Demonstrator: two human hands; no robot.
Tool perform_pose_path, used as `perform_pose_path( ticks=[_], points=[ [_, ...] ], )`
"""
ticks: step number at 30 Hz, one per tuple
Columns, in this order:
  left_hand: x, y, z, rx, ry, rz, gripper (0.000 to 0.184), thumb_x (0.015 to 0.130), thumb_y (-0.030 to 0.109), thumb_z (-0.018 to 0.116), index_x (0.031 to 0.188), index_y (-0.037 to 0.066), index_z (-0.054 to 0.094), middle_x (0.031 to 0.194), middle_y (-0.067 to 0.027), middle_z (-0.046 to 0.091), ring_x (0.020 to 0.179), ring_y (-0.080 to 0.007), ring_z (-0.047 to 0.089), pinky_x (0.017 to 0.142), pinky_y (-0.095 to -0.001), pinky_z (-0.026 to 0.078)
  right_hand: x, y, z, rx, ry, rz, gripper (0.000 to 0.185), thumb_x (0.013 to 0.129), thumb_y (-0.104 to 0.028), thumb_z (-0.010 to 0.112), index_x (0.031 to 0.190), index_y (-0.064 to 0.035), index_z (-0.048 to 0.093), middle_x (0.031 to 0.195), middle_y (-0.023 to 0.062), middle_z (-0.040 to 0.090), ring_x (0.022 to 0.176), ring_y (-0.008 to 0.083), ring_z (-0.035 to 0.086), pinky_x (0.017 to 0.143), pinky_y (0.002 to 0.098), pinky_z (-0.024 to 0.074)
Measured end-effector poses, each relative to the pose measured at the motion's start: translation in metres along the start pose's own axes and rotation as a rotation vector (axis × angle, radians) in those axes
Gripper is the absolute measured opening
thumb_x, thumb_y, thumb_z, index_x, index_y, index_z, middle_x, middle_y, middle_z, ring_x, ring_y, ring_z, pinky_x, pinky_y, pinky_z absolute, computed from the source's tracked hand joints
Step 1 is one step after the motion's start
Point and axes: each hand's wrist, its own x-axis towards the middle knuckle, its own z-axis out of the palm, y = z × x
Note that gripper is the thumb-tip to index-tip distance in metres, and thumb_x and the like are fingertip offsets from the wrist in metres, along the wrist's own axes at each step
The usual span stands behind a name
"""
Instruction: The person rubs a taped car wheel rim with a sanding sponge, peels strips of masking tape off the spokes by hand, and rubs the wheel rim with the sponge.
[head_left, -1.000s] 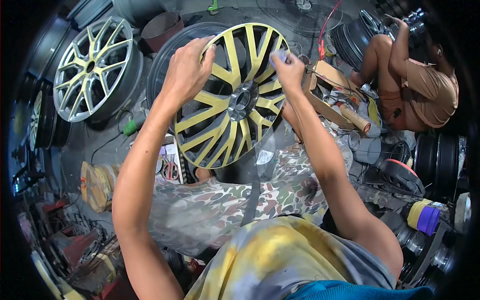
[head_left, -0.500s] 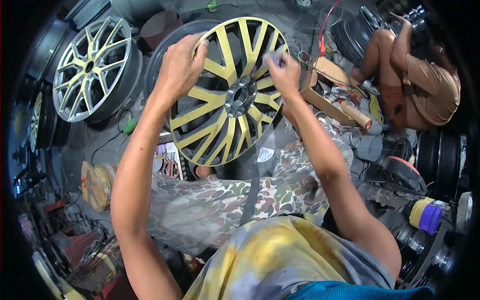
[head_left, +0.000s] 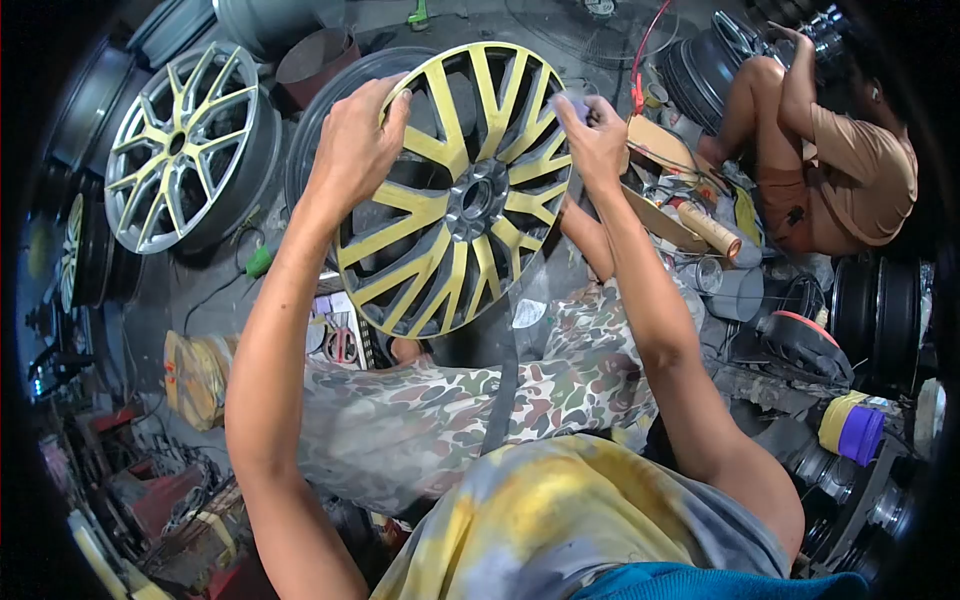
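A wheel rim (head_left: 455,190) with yellow spokes and a dark hub stands tilted before me, above my camouflage-clad legs. My left hand (head_left: 362,130) grips its upper left edge, thumb on the face and fingers over the rim. At the upper right edge, my right hand (head_left: 594,138) is pinched around a small pale purple pad (head_left: 570,108), partly hidden by the fingers and blurred.
Another yellow-spoked wheel (head_left: 178,145) leans at the left. On the right are a cardboard box (head_left: 665,215), a grey can (head_left: 738,294) and a seated person (head_left: 850,170). A tape roll (head_left: 852,430) lies lower right, a wrapped spool (head_left: 196,380) lower left.
My right hand moved left and up, then back right to the rim's edge with the pad. The wheel and my left hand have shifted slightly left overall.
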Motion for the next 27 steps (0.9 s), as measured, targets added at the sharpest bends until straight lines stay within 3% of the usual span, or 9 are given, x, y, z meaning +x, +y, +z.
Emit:
perform_pose_path(
  ticks=[2, 8, 11, 17, 20, 21, 23, 25, 27],
  points=[
    [0.000, 0.001, 0.001, 0.000, 0.003, -0.004, 0.032, 0.101, 0.020, 0.057, 0.123, -0.001, 0.067, 0.107, -0.0239, 0.069, 0.101, -0.0455, 0.065, 0.086, -0.0494, 0.051, 0.003, -0.029, 0.016, 0.140, -0.091, -0.036, 0.036, 0.086, -0.032, 0.081, 0.086, 0.0022, 0.071, 0.067, 0.0020, 0.060, 0.064, 0.0070, 0.051, 0.058, 0.0277, 0.0435],
    [0.005, 0.000, -0.001, -0.027, -0.016, -0.003, 0.032, 0.101, 0.020, 0.057, 0.123, -0.001, 0.067, 0.110, -0.0245, 0.069, 0.102, -0.0452, 0.065, 0.088, -0.0484, 0.051, 0.018, -0.030, 0.038, -0.123, -0.093, -0.167, 0.044, 0.080, -0.039, 0.080, 0.082, 0.0030, 0.067, 0.069, 0.0156, 0.064, 0.062, 0.0183, 0.056, 0.061, 0.0376, 0.0474],
    [0.007, -0.005, 0.002, -0.019, 0.040, 0.015, 0.032, 0.100, 0.021, 0.059, 0.120, -0.001, 0.069, 0.107, -0.0246, 0.070, 0.101, -0.0449, 0.066, 0.088, -0.0479, 0.052, -0.026, -0.014, 0.000, -0.225, -0.317, -0.022, 0.043, 0.080, -0.037, 0.080, 0.081, 0.0034, 0.066, 0.068, 0.0137, 0.064, 0.062, 0.0177, 0.057, 0.060, 0.0371, 0.0472],
    [0.021, -0.021, -0.003, 0.055, 0.164, -0.023, 0.034, 0.095, 0.031, 0.068, 0.104, -0.001, 0.076, 0.096, -0.0237, 0.070, 0.090, -0.0411, 0.069, 0.081, -0.0452, 0.053, -0.155, 0.102, -0.063, -0.023, -0.385, 0.483, 0.031, 0.089, -0.030, 0.077, 0.092, -0.0006, 0.068, 0.076, 0.0079, 0.067, 0.066, 0.0157, 0.056, 0.062, 0.0361, 0.0463],
    [0.020, -0.024, -0.012, 0.084, 0.139, -0.073, 0.038, 0.094, 0.033, 0.069, 0.102, -0.003, 0.074, 0.093, -0.0230, 0.069, 0.085, -0.0390, 0.068, 0.078, -0.0451, 0.052, -0.206, 0.142, -0.057, -0.097, -0.526, 0.404, 0.032, 0.089, -0.031, 0.076, 0.094, -0.0005, 0.066, 0.079, 0.0108, 0.065, 0.070, 0.0182, 0.058, 0.067, 0.0369, 0.0469],
    [0.015, -0.026, -0.020, 0.091, 0.137, -0.066, 0.038, 0.094, 0.033, 0.069, 0.102, -0.003, 0.074, 0.093, -0.0230, 0.069, 0.085, -0.0390, 0.068, 0.078, -0.0451, 0.052, -0.218, 0.137, -0.047, -0.148, -0.540, 0.374, 0.030, 0.092, -0.029, 0.075, 0.096, -0.0013, 0.067, 0.082, 0.0073, 0.066, 0.073, 0.0142, 0.058, 0.067, 0.0329, 0.0468],
    [-0.005, -0.023, -0.042, 0.230, -0.008, -0.096, 0.038, 0.094, 0.033, 0.069, 0.100, -0.005, 0.070, 0.086, -0.0223, 0.067, 0.075, -0.0364, 0.065, 0.072, -0.0443, 0.051, -0.229, 0.127, -0.034, -0.175, -0.542, 0.358, 0.027, 0.094, -0.028, 0.074, 0.097, -0.0020, 0.067, 0.085, 0.0038, 0.067, 0.076, 0.0103, 0.058, 0.067, 0.0288, 0.0466],
    [-0.035, 0.001, -0.072, 0.303, -0.259, -0.335, 0.038, 0.094, 0.031, 0.069, 0.098, -0.006, 0.066, 0.075, -0.0214, 0.064, 0.066, -0.0333, 0.061, 0.066, -0.0423, 0.050, -0.226, 0.109, -0.029, -0.138, -0.435, 0.272, 0.036, 0.091, -0.033, 0.072, 0.090, 0.0012, 0.061, 0.081, 0.0183, 0.063, 0.072, 0.0270, 0.060, 0.071, 0.0407, 0.0475],
    [-0.082, -0.029, -0.077, 0.202, -0.401, -0.299, 0.038, 0.098, 0.032, 0.066, 0.096, -0.006, 0.065, 0.068, -0.0161, 0.061, 0.061, -0.0255, 0.060, 0.060, -0.0390, 0.049, -0.218, 0.112, -0.023, -0.086, -0.410, 0.343, 0.035, 0.091, -0.033, 0.071, 0.092, 0.0011, 0.063, 0.085, 0.0187, 0.067, 0.073, 0.0290, 0.062, 0.071, 0.0410, 0.0481]
  ],
)
